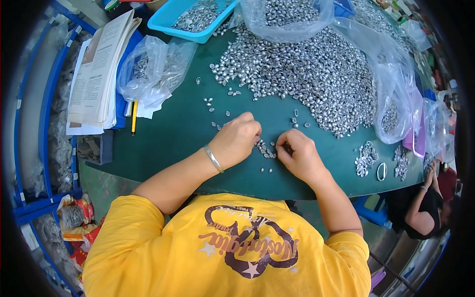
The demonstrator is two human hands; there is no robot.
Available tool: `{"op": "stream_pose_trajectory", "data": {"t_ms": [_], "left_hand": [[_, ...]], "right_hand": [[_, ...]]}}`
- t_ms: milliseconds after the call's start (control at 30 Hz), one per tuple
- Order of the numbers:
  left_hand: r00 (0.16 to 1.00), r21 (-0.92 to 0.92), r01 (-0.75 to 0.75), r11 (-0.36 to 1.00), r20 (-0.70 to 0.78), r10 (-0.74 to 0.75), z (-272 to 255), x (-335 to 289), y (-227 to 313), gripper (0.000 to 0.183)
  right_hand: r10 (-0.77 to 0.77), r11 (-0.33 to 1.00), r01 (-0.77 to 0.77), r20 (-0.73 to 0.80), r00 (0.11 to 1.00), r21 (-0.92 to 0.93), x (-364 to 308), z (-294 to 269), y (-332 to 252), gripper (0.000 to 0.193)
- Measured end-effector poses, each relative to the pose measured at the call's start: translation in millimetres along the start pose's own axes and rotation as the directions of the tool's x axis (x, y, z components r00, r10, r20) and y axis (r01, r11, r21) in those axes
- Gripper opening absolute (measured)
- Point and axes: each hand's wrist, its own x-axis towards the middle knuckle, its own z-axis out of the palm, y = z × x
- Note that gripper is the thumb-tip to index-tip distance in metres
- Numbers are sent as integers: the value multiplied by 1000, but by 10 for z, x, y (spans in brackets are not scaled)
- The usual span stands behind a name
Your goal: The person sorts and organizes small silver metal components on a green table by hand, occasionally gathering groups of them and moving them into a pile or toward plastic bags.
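My left hand (236,139), a silver bangle on its wrist, is curled closed just above the green tabletop. Across from it my right hand (300,152) is also closed, thumb and fingers pinched together. What either hand's fingertips hold is too small or hidden to make out. Between the two hands lies a small cluster of silver metal pieces (265,150), cup-like and teardrop-shaped. Beyond my hands spreads a large heap of similar silver pieces (307,69). A few stray pieces (210,102) are scattered left of the heap.
A blue plastic basket (198,34) and clear bags (153,69) sit at the far left, beside stacked papers (96,74) and a yellow pen (134,118). Linked silver pieces (366,158) and a ring (381,172) lie right. Another person (420,213) sits at the right edge.
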Motion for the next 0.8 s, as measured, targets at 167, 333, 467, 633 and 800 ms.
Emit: {"op": "stream_pose_trajectory", "data": {"t_ms": [167, 333, 467, 633, 800], "left_hand": [[999, 29, -25, 999, 21, 25, -18, 21, 8, 12], [853, -592, 522, 614, 355, -383, -256, 86, 137, 1], [817, -798, 539, 272, 416, -400, -274, 42, 56, 7], [951, -337, 306, 890, 141, -274, -143, 52, 114, 6], [992, 31, 18, 999, 124, -22, -4, 68, 123, 7]], "right_hand": [[-9, 1000, 12, -128, 992, 21, -14, 10, 42, 10], [-42, 999, 41, -49, 998, -9, -18, 83, 14, 12], [-13, 984, 29, -90, 996, 176, -34, 58, 106, 11], [435, 475, -415, 203, 877, 776, -97, -53, 130, 10], [342, 174, -339, 266, 901, 925, -163, -92, 177, 10]]}}
